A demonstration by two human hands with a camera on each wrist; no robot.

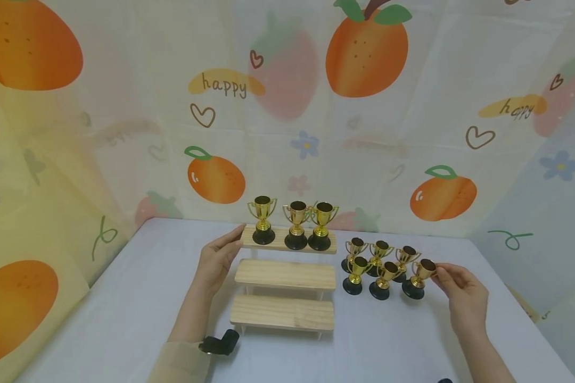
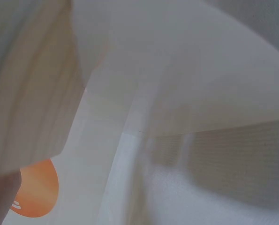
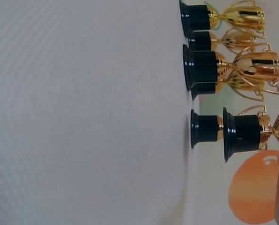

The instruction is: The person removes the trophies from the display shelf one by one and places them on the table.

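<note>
At the top tier's left end, my left hand [image 1: 216, 260] holds the edge of a three-tier wooden display stand [image 1: 285, 274] between thumb and fingers. Three small gold trophies [image 1: 263, 213] with black bases stand upright on that tier, two of them close together on its right half. My right hand [image 1: 467, 295] pinches the right handle of another trophy [image 1: 418, 279]. In the right wrist view, this trophy's black base [image 3: 245, 133] is raised a little off the tabletop. The left wrist view shows the board's wooden end [image 2: 36, 93] close up, with a fingertip [image 2: 2, 197] beneath it.
Several more trophies [image 1: 359, 274] stand in two rows on the white table [image 1: 383, 340], right of the stand. The middle and lower tiers [image 1: 282, 313] are bare wood. Behind the table hangs a fruit-printed cloth [image 1: 364, 175].
</note>
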